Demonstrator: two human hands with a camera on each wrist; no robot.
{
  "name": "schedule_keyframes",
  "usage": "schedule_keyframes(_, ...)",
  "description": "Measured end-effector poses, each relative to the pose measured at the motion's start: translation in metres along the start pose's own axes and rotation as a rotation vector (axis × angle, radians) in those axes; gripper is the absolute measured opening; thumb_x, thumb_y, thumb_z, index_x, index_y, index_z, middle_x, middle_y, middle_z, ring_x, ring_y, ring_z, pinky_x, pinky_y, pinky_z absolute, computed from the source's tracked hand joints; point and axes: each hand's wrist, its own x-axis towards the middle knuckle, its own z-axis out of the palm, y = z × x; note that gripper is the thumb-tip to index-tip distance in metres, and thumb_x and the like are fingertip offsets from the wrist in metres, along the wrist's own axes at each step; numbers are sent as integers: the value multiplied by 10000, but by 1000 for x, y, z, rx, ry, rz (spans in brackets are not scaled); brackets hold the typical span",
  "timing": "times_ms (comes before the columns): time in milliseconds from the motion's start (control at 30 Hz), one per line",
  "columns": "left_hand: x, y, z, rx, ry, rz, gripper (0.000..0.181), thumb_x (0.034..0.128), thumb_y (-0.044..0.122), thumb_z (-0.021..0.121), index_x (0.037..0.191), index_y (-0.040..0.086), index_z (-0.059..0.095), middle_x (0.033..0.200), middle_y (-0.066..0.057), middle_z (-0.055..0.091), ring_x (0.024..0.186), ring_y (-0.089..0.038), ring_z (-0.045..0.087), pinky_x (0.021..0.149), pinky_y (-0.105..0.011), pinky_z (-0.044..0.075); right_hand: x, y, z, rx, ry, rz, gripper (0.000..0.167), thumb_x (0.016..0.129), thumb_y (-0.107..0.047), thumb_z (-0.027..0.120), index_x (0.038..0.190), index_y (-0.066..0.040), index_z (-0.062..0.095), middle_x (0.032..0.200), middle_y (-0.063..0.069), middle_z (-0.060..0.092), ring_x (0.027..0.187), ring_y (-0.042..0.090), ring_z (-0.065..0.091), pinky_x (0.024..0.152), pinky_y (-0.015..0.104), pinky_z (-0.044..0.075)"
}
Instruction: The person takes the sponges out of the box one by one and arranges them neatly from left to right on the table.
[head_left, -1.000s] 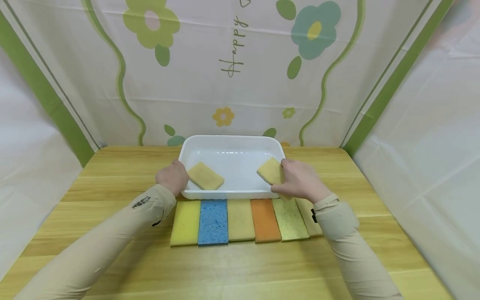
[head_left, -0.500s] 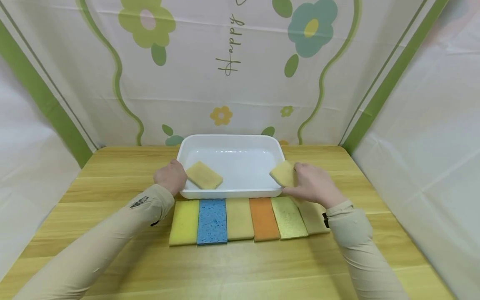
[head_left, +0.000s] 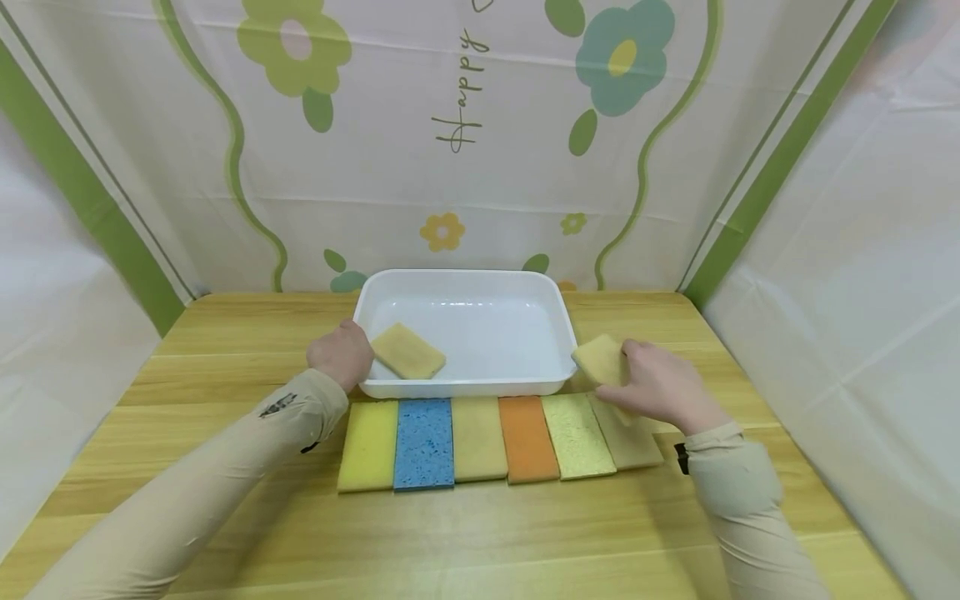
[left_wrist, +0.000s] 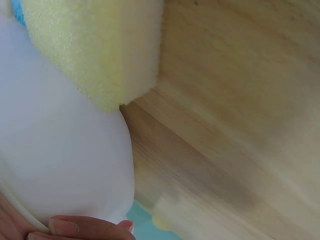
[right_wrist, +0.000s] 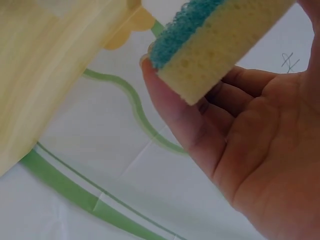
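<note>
My left hand point(head_left: 341, 356) grips the left rim of a white rectangular tray point(head_left: 461, 388); its fingers point(left_wrist: 82, 227) show at the rim in the left wrist view. A beige sponge point(head_left: 408, 352) lies flat inside the tray at the left. My right hand point(head_left: 663, 385) pinches another beige sponge point(head_left: 602, 360) just off the tray's right end. Seen from the right wrist, this held sponge point(right_wrist: 220, 52) has a pale yellow, porous body and a blue scouring layer. Its far end is cut off there, and the right thumb is only partly visible.
In front of the tray lies a row of flat sponges: yellow point(head_left: 367, 446), blue point(head_left: 424, 443), beige point(head_left: 480, 440), orange point(head_left: 528, 439), pale yellow point(head_left: 577, 436) and beige point(head_left: 633, 442). The wooden table point(head_left: 480, 542) meets a flower-patterned cloth point(head_left: 390, 142) behind the tray.
The right hand has carried its sponge from over the tray's right part, rightward and slightly towards me, past the rim. The left hand stays on the tray's left rim.
</note>
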Motion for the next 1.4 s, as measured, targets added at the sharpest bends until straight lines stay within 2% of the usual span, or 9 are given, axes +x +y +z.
schedule_keyframes(200, 0, 0, 0, -3, -8, -4, 473, 1003, 143, 363, 1287, -234, 344, 689, -172, 556, 574, -260, 585, 488, -362, 469, -9, 12, 1, -24, -10, 25, 567, 779, -460, 725, 976, 44, 556, 702, 49, 518, 577, 209, 495, 464, 356, 410)
schedule_keyframes(500, -1, 0, -1, -11, -12, -4, 434, 996, 138, 365, 1234, -225, 374, 693, -170, 557, 576, -261, 582, 485, -357, 465, -20, 20, 3, -28, -20, 57, 639, 798, -472, 723, 1058, 91, 568, 752, 73, 551, 611, 226, 522, 509, 408, 461)
schedule_keyframes(733, 0, -1, 0, -18, -9, -7, 376, 998, 139, 364, 1168, -194, 403, 691, -169, 558, 574, -263, 583, 483, -357, 462, -28, 25, 6, -14, -24, 84, 726, 794, -468, 723, 1148, 139, 542, 859, 146, 604, 687, 257, 560, 556, 446, 487)
schedule_keyframes(900, 1, -1, 1, -14, -6, -7, 395, 996, 138, 361, 1187, -207, 394, 686, -172, 555, 573, -262, 581, 482, -360, 465, -33, 29, 8, -14, -17, 99, 733, 794, -484, 728, 1140, 136, 545, 863, 160, 611, 701, 281, 581, 573, 472, 495)
schedule_keyframes(1133, 5, -3, 4, -17, -1, -11, 406, 1005, 145, 347, 1208, -204, 390, 687, -168, 557, 571, -258, 580, 481, -358, 461, -40, 36, 8, -8, 1, 111, 783, 804, -473, 733, 1186, 180, 529, 981, 279, 628, 807, 368, 619, 648, 531, 509)
schedule_keyframes(1400, 5, -3, 6, -30, 6, -18, 376, 1003, 147, 355, 1178, -182, 403, 692, -167, 554, 568, -258, 579, 475, -358, 462, -46, 42, 9, -3, -5, 128, 791, 813, -483, 728, 1194, 179, 521, 970, 269, 627, 791, 351, 612, 630, 521, 507)
